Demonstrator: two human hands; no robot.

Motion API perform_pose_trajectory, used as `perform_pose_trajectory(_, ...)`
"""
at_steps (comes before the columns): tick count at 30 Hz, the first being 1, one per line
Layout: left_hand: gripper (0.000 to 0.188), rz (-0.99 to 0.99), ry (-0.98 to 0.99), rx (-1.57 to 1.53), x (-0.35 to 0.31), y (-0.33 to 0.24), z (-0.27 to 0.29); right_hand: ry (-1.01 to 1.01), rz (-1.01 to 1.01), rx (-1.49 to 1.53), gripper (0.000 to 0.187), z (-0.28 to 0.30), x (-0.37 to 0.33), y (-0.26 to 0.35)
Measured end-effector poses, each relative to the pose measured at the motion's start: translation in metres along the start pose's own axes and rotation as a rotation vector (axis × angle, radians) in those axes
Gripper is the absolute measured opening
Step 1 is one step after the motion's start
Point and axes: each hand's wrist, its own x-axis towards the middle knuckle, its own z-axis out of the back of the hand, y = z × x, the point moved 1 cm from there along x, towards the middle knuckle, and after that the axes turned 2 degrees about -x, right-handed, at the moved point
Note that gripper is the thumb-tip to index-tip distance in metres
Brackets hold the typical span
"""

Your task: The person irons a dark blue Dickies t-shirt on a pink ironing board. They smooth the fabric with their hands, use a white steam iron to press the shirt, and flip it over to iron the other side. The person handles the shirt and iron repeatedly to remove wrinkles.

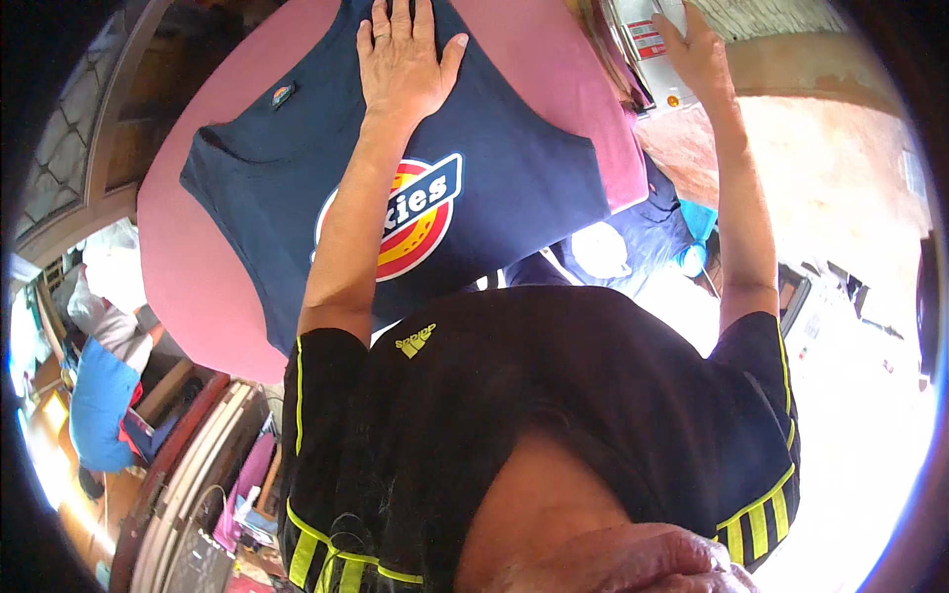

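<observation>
In front of the person's body, a broad pink surface carries a dark navy garment, spread over its middle with a large round red, yellow and white print facing up, partly hidden by the left forearm. The left hand lies palm down above the print, fingers slightly spread and thumb out, while the right hand is at a white-and-silver object by the surface's right edge, its grip impossible to tell; a small coloured patch marks the garment's left part.
</observation>
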Motion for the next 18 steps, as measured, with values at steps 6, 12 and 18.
perform_pose_trajectory(6,0.062,0.008,-0.01,0.054,0.0,-0.004,0.002,0.438,-0.345,0.641,0.027,0.036,0.041,0.026)
perform_pose_trajectory(12,0.06,-0.004,-0.056,0.063,-0.003,0.002,-0.006,0.312,-0.062,0.311,0.024,0.122,0.002,0.088)
perform_pose_trajectory(18,0.057,-0.013,-0.118,0.055,0.004,0.007,-0.013,0.339,-0.004,0.411,0.042,0.132,-0.071,0.153)
